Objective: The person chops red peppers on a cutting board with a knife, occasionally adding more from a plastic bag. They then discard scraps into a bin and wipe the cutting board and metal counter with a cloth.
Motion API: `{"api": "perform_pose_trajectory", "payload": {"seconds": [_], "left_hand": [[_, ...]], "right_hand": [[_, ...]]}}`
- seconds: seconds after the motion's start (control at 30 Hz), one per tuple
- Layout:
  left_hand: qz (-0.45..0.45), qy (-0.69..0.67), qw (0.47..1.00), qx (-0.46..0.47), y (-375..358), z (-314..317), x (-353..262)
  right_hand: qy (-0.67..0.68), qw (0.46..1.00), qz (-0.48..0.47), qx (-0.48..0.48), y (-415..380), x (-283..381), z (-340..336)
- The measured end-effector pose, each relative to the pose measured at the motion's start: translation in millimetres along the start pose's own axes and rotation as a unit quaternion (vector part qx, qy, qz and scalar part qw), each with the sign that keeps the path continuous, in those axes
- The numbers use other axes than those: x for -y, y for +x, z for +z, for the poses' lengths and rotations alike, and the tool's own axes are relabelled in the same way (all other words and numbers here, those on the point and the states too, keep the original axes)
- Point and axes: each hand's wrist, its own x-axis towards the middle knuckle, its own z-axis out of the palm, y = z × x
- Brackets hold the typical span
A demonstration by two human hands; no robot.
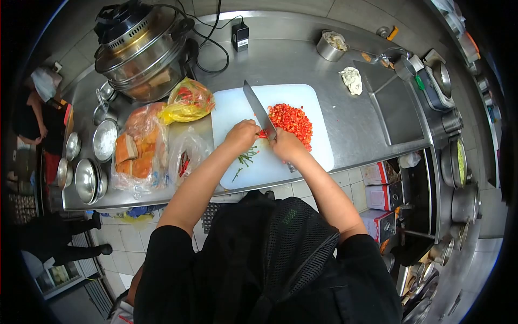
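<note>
Head view looks straight down on one white board (291, 102) lying on the steel table (302, 59). One heap of chopped red chili (291, 120) sits on the board's right half, and a few green stems (245, 159) lie on its lower left part.

One knife (260, 110) slants across the board, its tip pointing up and to the left, its blade edge running along the left side of the heap. The right hand (286, 144) is closed around the knife's handle, just below the heap and touching its lower edge. The left hand (241, 135) is curled, fingers bent down onto the board, pressing something small and red right against the blade; what it pins is too hidden to name. Both hands sit close together, the blade between them. Both forearms are bare and reach forward from black sleeves, elbows spread, converging at the board.

Left of the board lie three plastic bags: a yellow one (188, 101) with red contents, a clear one with bread (137, 143), and a clear one (186, 154) holding a few chilies. One large round cooker (143, 48) stands behind them. Several steel bowls (86, 178) cluster at the table's left end. One small tin (330, 46) stands at the far side, with a white lump (352, 80) near it.
</note>
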Motion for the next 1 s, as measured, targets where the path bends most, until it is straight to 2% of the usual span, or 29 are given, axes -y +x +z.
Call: {"api": "perform_pose_trajectory", "payload": {"seconds": [0.1, 0.17, 0.3, 0.5, 0.67, 0.93, 1.0], "left_hand": [[-0.001, 0.016, 1.000, 0.020, 3.1, -3.5, -3.0], [-0.037, 0.009, 0.999, 0.037, 5.9, -4.8, -5.5], [-0.064, -0.017, 0.997, 0.027, 2.7, -13.3, -15.6], [-0.055, -0.012, 0.998, 0.013, -0.6, -3.4, -3.9], [0.009, -0.002, 1.000, -0.004, -7.9, -4.5, -6.0], [-0.005, 0.022, 0.999, 0.036, 0.6, -8.8, -13.3], [-0.009, 0.024, 0.999, 0.043, 4.8, -5.9, -13.3]], "right_hand": [[-0.015, 1.000, 0.014, 0.009, 1.5, -0.6, -0.3], [-0.024, 1.000, 0.010, 0.009, 2.5, -0.9, -0.2], [-0.022, 1.000, 0.003, 0.014, 2.5, -0.9, -0.7], [-0.020, 0.999, 0.024, 0.011, 1.5, 1.6, -1.7], [-0.006, 1.000, 0.017, 0.015, 0.4, 2.0, -2.8], [-0.010, 1.000, 0.021, 0.014, 2.4, 1.2, -3.2], [-0.040, 0.999, -0.006, 0.025, 4.0, 1.3, -6.9]]}}
